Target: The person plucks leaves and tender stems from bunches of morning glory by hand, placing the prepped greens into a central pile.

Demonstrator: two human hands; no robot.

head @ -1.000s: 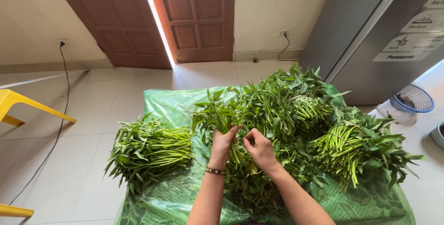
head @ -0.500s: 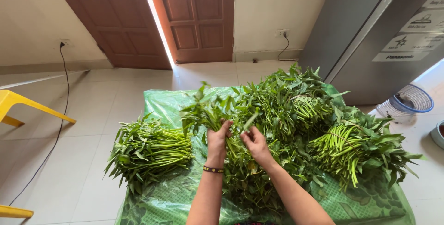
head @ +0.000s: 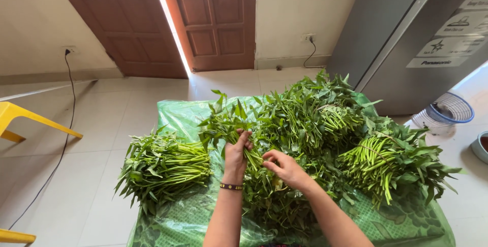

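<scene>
My left hand (head: 235,151) grips a bunch of leafy stems (head: 229,125) at frame centre; my right hand (head: 285,168) pinches one stem. Sorted greens (head: 162,168) lie lower left, on the green sheet (head: 178,117) over the floor (head: 76,176).

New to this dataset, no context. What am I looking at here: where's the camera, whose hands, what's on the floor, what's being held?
There is no machine here. One camera sits on a person's head and looks down at their own two bare hands. A green plastic sheet is spread on a tiled floor, piled with leafy green stalks. A separate bunch lies at the sheet's left edge, and another bunch lies on the right. The left hand, with a bracelet at the wrist, grips a handful of stalks upright. The right hand pinches at stems beside it. Behind are wooden doors, a grey fridge and a yellow chair.
</scene>
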